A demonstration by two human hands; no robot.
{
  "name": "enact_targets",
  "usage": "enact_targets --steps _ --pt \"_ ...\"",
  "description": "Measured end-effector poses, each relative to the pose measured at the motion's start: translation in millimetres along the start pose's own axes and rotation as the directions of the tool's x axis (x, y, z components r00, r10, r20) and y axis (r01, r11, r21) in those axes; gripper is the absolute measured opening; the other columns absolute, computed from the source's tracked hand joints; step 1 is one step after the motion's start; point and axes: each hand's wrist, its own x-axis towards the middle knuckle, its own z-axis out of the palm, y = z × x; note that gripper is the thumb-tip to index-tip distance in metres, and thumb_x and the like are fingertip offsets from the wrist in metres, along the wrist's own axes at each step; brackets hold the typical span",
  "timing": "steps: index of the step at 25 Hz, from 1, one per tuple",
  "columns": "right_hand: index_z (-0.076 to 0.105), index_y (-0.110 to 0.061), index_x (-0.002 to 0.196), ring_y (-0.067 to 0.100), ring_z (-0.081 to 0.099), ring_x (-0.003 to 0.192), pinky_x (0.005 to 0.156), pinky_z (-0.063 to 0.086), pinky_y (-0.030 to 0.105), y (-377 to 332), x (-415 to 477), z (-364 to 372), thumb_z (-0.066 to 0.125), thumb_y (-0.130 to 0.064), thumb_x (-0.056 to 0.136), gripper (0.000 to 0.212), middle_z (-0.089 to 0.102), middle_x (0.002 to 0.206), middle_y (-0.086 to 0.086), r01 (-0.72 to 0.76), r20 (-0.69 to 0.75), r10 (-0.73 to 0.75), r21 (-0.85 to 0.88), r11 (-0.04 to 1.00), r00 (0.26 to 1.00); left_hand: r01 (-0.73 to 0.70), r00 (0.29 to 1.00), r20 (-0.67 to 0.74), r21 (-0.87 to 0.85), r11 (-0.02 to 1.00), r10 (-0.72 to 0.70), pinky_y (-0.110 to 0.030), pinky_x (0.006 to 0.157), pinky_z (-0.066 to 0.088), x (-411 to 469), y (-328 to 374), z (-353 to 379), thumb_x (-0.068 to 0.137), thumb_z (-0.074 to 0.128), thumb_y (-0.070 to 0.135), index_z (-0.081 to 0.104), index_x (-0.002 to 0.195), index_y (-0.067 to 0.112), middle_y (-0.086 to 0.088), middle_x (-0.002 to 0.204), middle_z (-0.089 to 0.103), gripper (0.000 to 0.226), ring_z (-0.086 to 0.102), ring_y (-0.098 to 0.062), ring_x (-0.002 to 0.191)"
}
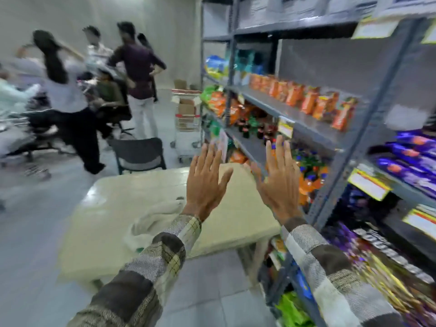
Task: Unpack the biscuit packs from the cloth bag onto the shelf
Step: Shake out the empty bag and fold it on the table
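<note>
Above the cream worktop (113,208), both hands are raised with their backs to the camera. The left hand (205,185) and right hand (278,187) hold nothing, their fingers (280,154) straight and spread apart. Below the left fingers, by the wrist, a white cloth bag (155,220) lies crumpled on the worktop. Right of the right fingers stands the grey shelf (264,101), with purple packs (410,161) on one level, well apart from both hands; blur hides their print.
</note>
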Motion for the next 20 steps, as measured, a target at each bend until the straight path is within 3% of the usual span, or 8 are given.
enact_targets --steps 5,10,14,17,20 --pt "0.022 -0.021 0.157 0.019 0.007 0.154 0.116 0.024 0.049 -68.8 -11.9 101.8 0.035 -0.059 0.099 0.070 0.007 0.167 0.000 0.044 0.200 -0.064 0.103 0.994 0.978 0.174 0.968 0.160 0.133 0.976 -0.195 -0.047 0.121 0.022 -38.4 -119.2 25.4 0.101 0.026 0.055 0.034 0.151 0.016 -0.006 0.163 0.021 0.064 0.017 -0.024 0.152" --pt "0.027 -0.021 0.156 0.023 0.017 0.153 0.112 0.032 0.047 -100.6 -22.2 199.7 0.032 -0.060 0.098 0.070 0.012 0.167 0.003 0.081 0.386 -0.136 0.154 0.985 0.912 0.343 0.882 0.267 0.203 0.917 -0.389 -0.042 0.123 0.015 -78.5 -201.4 65.1 0.101 0.018 0.059 0.027 0.154 0.019 -0.004 0.165 0.015 0.067 0.011 -0.021 0.153" --pt "0.025 -0.021 0.156 0.024 0.020 0.152 0.112 0.035 0.046 -105.8 -24.6 278.9 0.029 -0.064 0.097 0.073 0.012 0.167 0.003 0.079 0.522 -0.173 0.198 0.977 0.835 0.473 0.775 0.357 0.218 0.853 -0.521 -0.041 0.124 0.013 -90.0 -248.4 104.8 0.102 0.023 0.056 0.026 0.154 0.019 -0.004 0.164 0.016 0.064 0.013 -0.020 0.152" --pt "0.024 -0.023 0.157 0.024 0.024 0.151 0.113 0.033 0.047 -103.2 -24.3 330.3 0.025 -0.067 0.094 0.076 0.014 0.166 0.002 0.022 0.621 -0.161 0.226 0.974 0.767 0.568 0.698 0.375 0.228 0.790 -0.610 -0.041 0.120 0.022 -93.5 -279.8 134.5 0.102 0.030 0.053 0.033 0.151 0.019 -0.006 0.161 0.028 0.060 0.026 -0.023 0.148" --pt "0.023 -0.026 0.157 0.026 0.033 0.146 0.113 0.032 0.045 -98.6 -25.0 373.5 0.023 -0.070 0.092 0.078 0.024 0.164 0.000 -0.078 0.727 -0.122 0.236 0.969 0.675 0.755 0.541 0.361 0.190 0.628 -0.760 -0.042 0.112 0.035 -104.8 -301.3 151.4 0.101 0.034 0.052 0.041 0.146 0.016 -0.006 0.152 0.045 0.059 0.042 -0.025 0.139"
